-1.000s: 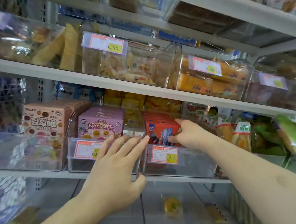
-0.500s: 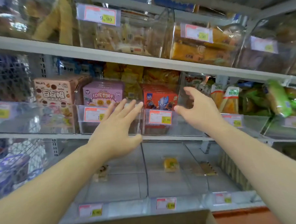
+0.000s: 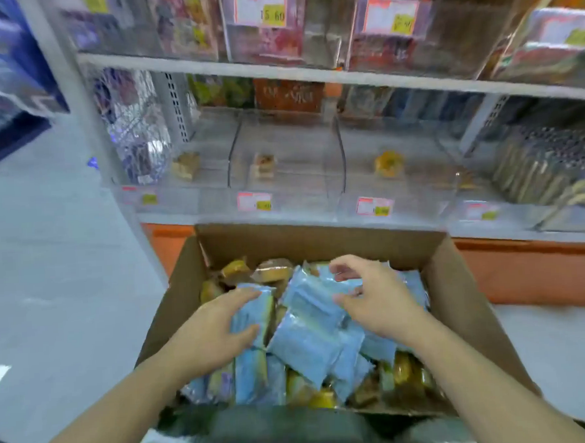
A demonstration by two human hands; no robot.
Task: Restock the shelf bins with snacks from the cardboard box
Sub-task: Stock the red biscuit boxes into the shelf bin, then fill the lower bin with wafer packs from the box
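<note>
We are looking down into the box [image 3: 471,300], and both our hands are already inside it, right on top of the blue packs [image 3: 307,342]. The left hand [image 3: 209,334] lies on the left side of the pile, with its fingers and thumb curling round one blue pack [image 3: 255,311] that stands tall, its long side running away from us. It looks like a loose hold, not a tight one. The right hand [image 3: 373,298] is above the far right side of the pile with its fingers bent like a claw. It touches the packs, but we cannot tell if it has really caught one. The packs sit right under both hands, so neither hand has to travel to reach them. Brown and yellow snacks [image 3: 273,271] peek out at the far end and the near end of the box. The bins [image 3: 284,160] we need to fill are straight ahead, past the far wall of the box and higher than it, and each has just one snack or so in it. We think the next move is to close the hands, lift, and carry forward and up.
</note>
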